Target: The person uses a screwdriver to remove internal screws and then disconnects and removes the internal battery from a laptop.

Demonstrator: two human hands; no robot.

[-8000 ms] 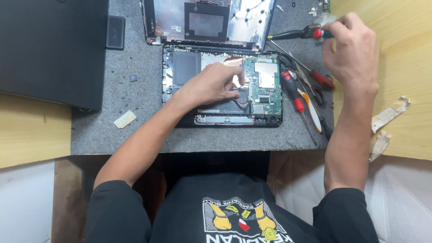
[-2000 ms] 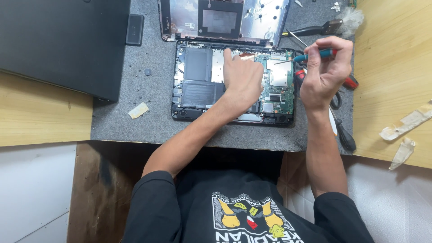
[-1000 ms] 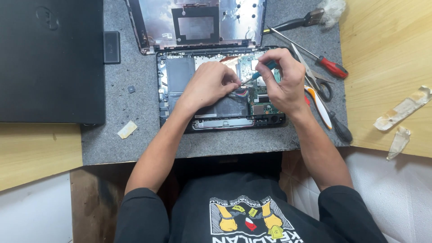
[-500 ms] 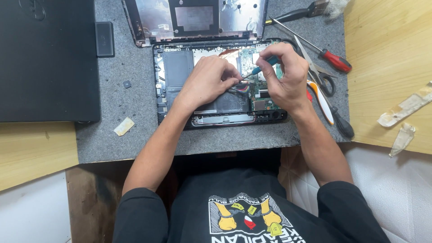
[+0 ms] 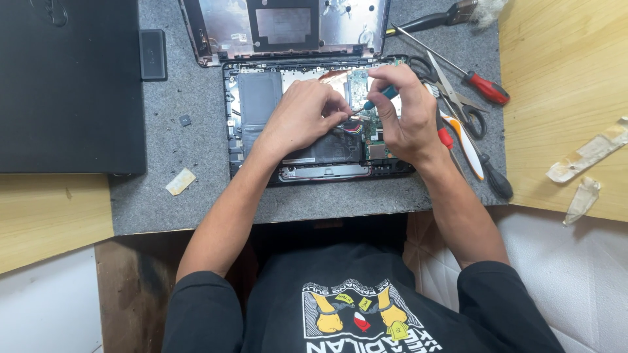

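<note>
a flat, speckled grey mat [image 5: 196, 209] of felt-like stuff covers the middle of the pale wooden tabletop [image 5: 562, 78], and on it lies an opened laptop base [image 5: 261, 104], a dark rectangular shell with its long axis running left to right, showing a matte black battery slab, a green circuit board and thin coloured wires inside. its removed bottom cover [image 5: 288, 26], dull metallic on the inner face with a rectangular cut-out, rests just beyond it. the left hand [image 5: 297, 117] lies knuckles-up over the middle of the base, fingers curled down and pinched together against the parts near the board; what it pinches is too small to tell. the right hand [image 5: 405, 111] is closed round a small screwdriver [image 5: 376, 101] with a teal handle, held between thumb and forefinger, its slim shaft slanting down and leftward to the left fingertips. beside the right wrist lie scissors [image 5: 458, 104], a red-handled screwdriver [image 5: 481, 85] and a black-handled tool [image 5: 490, 176], all glossy plastic and steel. a closed black laptop [image 5: 65, 85] sits at far left.
</note>
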